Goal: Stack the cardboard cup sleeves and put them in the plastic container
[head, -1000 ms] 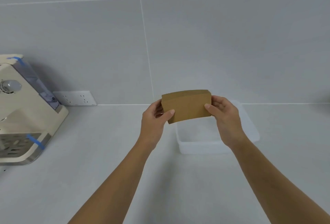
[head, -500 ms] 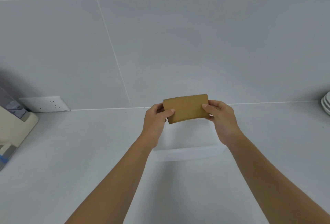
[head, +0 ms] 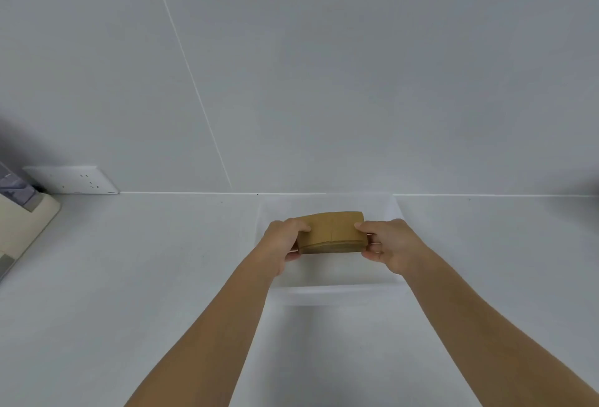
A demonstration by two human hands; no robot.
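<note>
The left hand [head: 285, 243] and the right hand [head: 390, 244] are closed on the two short ends of the stack of cardboard cup sleeves [head: 332, 232], thumbs laid on top and fingers curled beneath. The stack is held level between them, the left hand at its 9 o'clock end and the right hand at its 3 o'clock end, both touching it. It is seen within the outline of the plastic container [head: 337, 291], whose near wall lies at 6 o'clock from the stack; whether the stack rests on the container floor or hangs just above it cannot be told.

The stack is judged to be light and dry, stiff along its length yet easily crushed if pinched hard across the flat faces. The loose sleeves are likely to slide against each other, so an end grip that squeezes them together from both sides is judged the soundest hold.

Farther off, at 10 o'clock, a cream appliance [head: 22, 215] is cut by the frame edge, and a wall socket [head: 76, 179] is set just above the countertop [head: 146, 260].
</note>
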